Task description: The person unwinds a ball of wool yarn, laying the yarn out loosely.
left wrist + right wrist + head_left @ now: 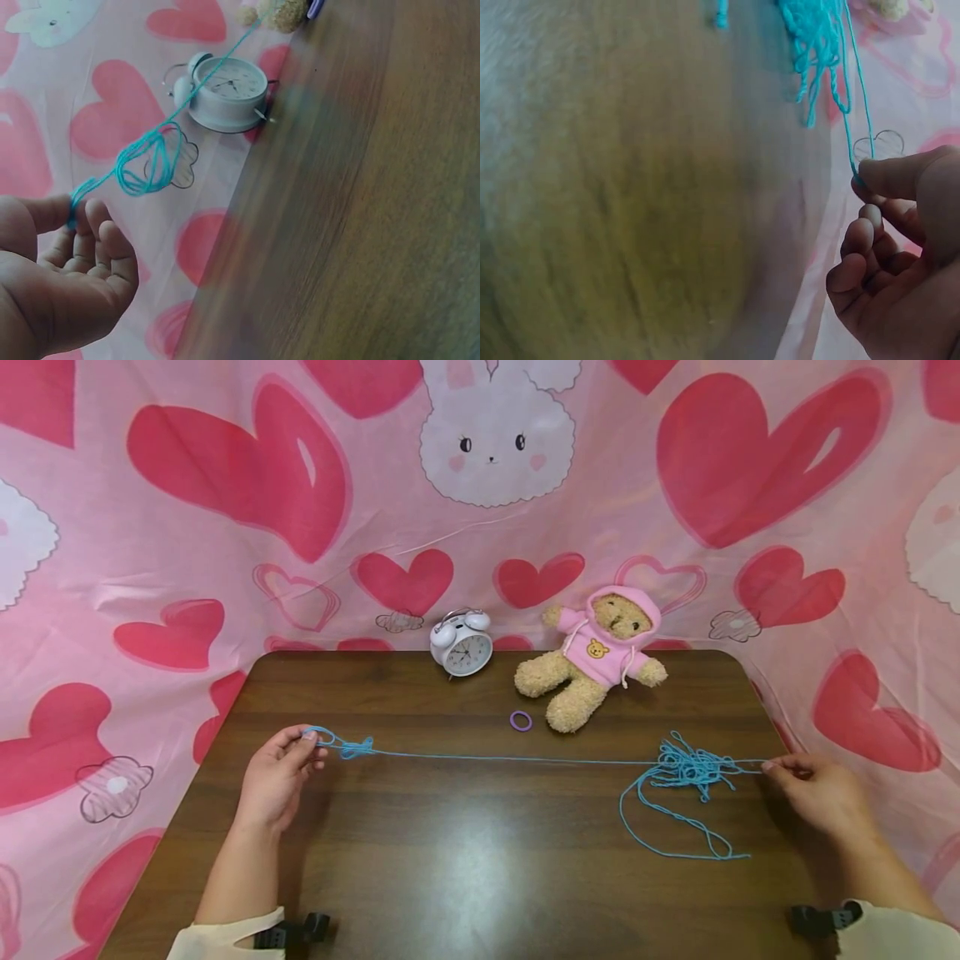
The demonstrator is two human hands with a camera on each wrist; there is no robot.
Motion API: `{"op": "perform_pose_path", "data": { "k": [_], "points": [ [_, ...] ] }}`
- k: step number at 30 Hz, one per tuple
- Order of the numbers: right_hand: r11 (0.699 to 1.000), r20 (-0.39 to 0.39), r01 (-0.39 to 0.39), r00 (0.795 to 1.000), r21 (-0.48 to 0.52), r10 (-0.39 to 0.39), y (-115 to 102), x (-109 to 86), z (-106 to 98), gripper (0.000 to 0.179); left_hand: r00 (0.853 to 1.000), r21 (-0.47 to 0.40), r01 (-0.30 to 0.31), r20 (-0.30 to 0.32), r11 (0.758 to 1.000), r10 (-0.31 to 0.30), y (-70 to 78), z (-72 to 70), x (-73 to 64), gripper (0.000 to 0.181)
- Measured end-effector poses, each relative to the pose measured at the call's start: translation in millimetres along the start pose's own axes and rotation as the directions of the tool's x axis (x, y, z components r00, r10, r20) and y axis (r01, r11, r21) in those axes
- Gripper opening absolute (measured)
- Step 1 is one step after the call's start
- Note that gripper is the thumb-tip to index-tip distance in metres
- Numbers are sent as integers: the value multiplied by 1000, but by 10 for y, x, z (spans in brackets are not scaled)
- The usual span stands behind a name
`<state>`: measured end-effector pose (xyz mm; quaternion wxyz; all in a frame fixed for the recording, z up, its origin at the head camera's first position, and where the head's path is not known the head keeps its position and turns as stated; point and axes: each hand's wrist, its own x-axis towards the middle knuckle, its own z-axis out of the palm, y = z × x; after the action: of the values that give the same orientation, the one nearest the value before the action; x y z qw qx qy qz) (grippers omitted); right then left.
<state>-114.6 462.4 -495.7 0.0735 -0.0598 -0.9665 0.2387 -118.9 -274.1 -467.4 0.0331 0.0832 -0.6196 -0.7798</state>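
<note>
A tangle of blue yarn [692, 766] lies toward the right of the table, with a loose looped tail in front of it. From it one strand runs nearly straight across to a smaller looped knot [357, 747] at the left. My left hand [276, 777] pinches the yarn loop beyond that knot between thumb and fingertips; the left wrist view shows the small bundle [148, 165] just past the fingers. At the right table edge my right hand [821, 793] pinches a loop of two strands drawn from the tangle, seen between thumb and forefinger in the right wrist view.
A white alarm clock [462, 643] stands at the back of the brown wooden table [465, 860]. Right of it sits a teddy bear [600, 652] in a pink hoodie. A purple ring [521, 720] lies near its foot. Pink heart-print cloth [240, 468] hangs behind.
</note>
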Motion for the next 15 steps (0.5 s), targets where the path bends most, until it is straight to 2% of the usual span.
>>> {"op": "perform_pose_path", "data": {
  "k": [9,15],
  "points": [
    [1000,59,-12,998,-20,14,-26,-29,33,37,998,-70,-46,41,996,49,-9,44,9,12],
    [1000,21,24,1000,-16,-23,-197,-45,68,31,997,-66,-53,55,996,56,-7,76,4,7]
  ]
}}
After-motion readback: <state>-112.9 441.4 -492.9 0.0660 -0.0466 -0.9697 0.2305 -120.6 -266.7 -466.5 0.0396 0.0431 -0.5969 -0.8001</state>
